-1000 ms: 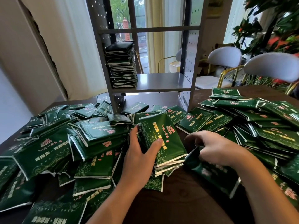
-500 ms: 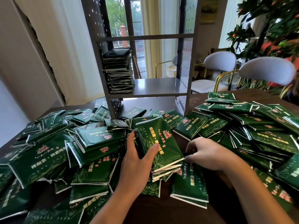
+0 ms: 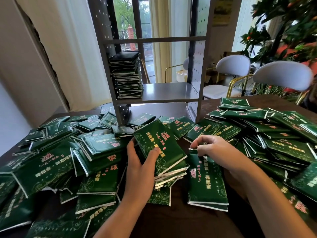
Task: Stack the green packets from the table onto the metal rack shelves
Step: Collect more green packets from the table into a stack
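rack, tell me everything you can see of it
The rack is grey metal, standing upright on the dark table beyond the loose packets. Its side panels are perforated, and flat shelves run between them. On the lower shelf a tall stack of dark packets sits at the left end; the rest of that shelf is bare. Packets lie around its feet. Neither hand touches it.

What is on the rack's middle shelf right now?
One tall stack of green packets stands at the left end of the middle shelf; the rest of it shows bare metal. Anything behind the stack is hidden.
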### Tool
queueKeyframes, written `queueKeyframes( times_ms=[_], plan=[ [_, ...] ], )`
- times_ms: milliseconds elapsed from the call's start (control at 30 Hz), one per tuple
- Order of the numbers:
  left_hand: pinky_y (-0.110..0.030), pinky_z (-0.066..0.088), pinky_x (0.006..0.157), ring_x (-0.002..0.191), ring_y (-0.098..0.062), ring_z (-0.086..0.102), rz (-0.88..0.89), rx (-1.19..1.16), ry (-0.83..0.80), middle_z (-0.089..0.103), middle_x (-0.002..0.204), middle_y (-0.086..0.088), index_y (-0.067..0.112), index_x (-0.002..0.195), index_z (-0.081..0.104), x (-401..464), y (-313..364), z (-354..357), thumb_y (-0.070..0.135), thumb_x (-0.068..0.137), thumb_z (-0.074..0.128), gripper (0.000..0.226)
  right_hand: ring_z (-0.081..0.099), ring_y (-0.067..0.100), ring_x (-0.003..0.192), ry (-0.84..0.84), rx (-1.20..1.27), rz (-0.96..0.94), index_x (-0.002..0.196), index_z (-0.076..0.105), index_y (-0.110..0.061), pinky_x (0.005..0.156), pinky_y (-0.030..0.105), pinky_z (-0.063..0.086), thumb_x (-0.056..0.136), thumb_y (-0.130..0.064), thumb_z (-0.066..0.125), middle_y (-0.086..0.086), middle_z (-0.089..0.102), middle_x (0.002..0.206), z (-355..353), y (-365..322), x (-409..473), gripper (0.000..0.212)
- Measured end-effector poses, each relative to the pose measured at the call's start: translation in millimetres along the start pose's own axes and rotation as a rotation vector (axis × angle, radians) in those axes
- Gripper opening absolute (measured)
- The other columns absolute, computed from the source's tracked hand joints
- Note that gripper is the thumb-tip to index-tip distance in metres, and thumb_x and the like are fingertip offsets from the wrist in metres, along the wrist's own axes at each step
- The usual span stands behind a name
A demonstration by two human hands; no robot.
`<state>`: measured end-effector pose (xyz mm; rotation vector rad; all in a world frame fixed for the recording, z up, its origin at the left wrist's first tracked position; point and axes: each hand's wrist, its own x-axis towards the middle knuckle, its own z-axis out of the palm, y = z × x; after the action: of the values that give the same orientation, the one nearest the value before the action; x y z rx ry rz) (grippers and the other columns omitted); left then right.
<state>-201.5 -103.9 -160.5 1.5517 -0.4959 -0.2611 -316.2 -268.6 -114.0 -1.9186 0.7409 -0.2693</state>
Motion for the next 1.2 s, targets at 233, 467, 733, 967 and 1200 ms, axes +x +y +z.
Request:
queueKeyframes(
  times_ms=[233,467,733,967,1200],
  plan=[
    [-0.02,0.043,0.081,0.091,0.015,0.061,0.011,0.019,0.013,0.066,0.103,0.032,0.04,0.14,0.039,1,-2,1,0.028,0.094,0.063,0.054,0.059,0.021,0.078,0.47,0.45,0.012,0.113,0.069,-0.023,0.067,0.032,0.049,0.097,-0.006,0.054,0.004,0.067,0.088,-6,7,10,0.028],
    [-0.031,0.044,0.093,0.103,0.006,0.061,0.014,0.027,-0.005,0.064,0.11,0.027,0.041,0.142,0.038,0,-2,2,0.031,0.095,0.062,0.054,0.051,0.026,0.07,0.561,0.413,-0.038,0.087,0.058,-0.018,0.064,0.041,0.045,0.093,-0.009,0.059,0.012,0.055,0.081,5,14,16,0.012],
    [-0.027,0.044,0.086,0.096,0.011,0.061,0.009,0.031,-0.02,0.064,0.104,0.034,0.052,0.126,0.043,1,-3,1,0.032,0.094,0.063,0.043,0.073,0.015,0.073,-0.102,-0.042,0.094,0.098,0.069,-0.019,0.065,0.026,0.058,0.088,-0.008,0.068,0.007,0.075,0.089,2,7,8,0.015],
    [-0.024,0.042,0.084,0.093,0.017,0.059,0.02,0.04,-0.031,0.063,0.101,0.039,0.047,0.135,0.039,1,-2,0,0.033,0.094,0.063,0.05,0.069,0.021,0.08,0.319,0.205,-0.026,0.097,0.065,-0.02,0.066,0.029,0.054,0.092,-0.006,0.062,0.004,0.071,0.09,6,11,14,0.015],
    [-0.016,0.037,0.079,0.089,0.023,0.056,0.01,0.081,-0.064,0.063,0.099,0.035,0.046,0.14,0.035,0,1,1,0.033,0.094,0.065,0.056,0.075,0.022,0.075,0.102,1.022,-0.101,0.098,0.068,-0.008,0.063,0.03,0.06,0.089,0.0,0.06,0.012,0.076,0.09,4,1,8,0.015]
  ],
)
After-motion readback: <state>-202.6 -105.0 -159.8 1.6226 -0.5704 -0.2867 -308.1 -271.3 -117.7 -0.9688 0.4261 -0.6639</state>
